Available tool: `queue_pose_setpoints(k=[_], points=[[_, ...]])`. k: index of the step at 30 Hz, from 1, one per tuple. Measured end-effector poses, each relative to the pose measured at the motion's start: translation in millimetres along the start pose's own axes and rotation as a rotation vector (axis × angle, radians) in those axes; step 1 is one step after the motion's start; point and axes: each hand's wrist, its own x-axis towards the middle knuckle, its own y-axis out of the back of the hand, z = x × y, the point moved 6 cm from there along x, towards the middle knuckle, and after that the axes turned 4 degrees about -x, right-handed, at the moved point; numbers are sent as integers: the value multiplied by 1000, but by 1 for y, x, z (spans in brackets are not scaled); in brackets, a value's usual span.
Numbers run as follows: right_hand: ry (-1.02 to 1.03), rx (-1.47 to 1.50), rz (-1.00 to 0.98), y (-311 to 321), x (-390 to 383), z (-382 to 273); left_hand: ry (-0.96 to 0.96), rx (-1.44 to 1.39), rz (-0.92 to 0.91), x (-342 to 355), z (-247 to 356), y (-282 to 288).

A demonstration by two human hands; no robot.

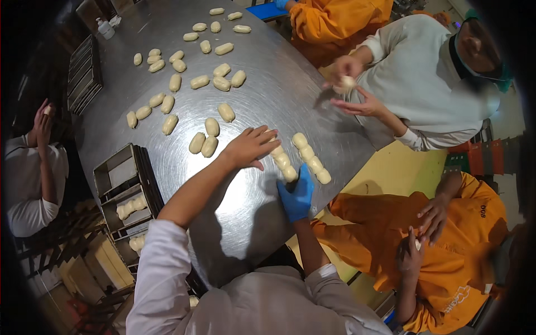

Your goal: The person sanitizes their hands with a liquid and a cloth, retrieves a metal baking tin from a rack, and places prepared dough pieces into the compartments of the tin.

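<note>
On the metal table, two rows of joined pale dough balls lie side by side: a left row (282,160) and a right row (311,158). My bare left hand (250,148) is open, with its spread fingers lying over the far end of the left row and hiding part of it. My right hand (296,195), in a blue glove, is at the near end of that same row. Its thumb and fingers are parted in a V around the last ball, with the fingers between the two rows. Single dough rolls (209,147) rest just left of my left hand.
Many more dough rolls (221,83) are scattered over the metal table (268,72). Baking tins (120,167), some holding dough, stand at the left edge; stacked tins (85,75) and a pump bottle (105,28) are farther back. Co-workers in white (416,78) and orange (446,251) handle dough at the right.
</note>
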Motion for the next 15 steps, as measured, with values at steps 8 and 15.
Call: queue_pose_setpoints(k=[8, 15], points=[[-33, -168, -133, -39, 36, 10, -411, -27, -200, 53, -26, -53], [-115, -141, -227, -45, 53, 8, -584, 17, -171, 53, -25, -76]])
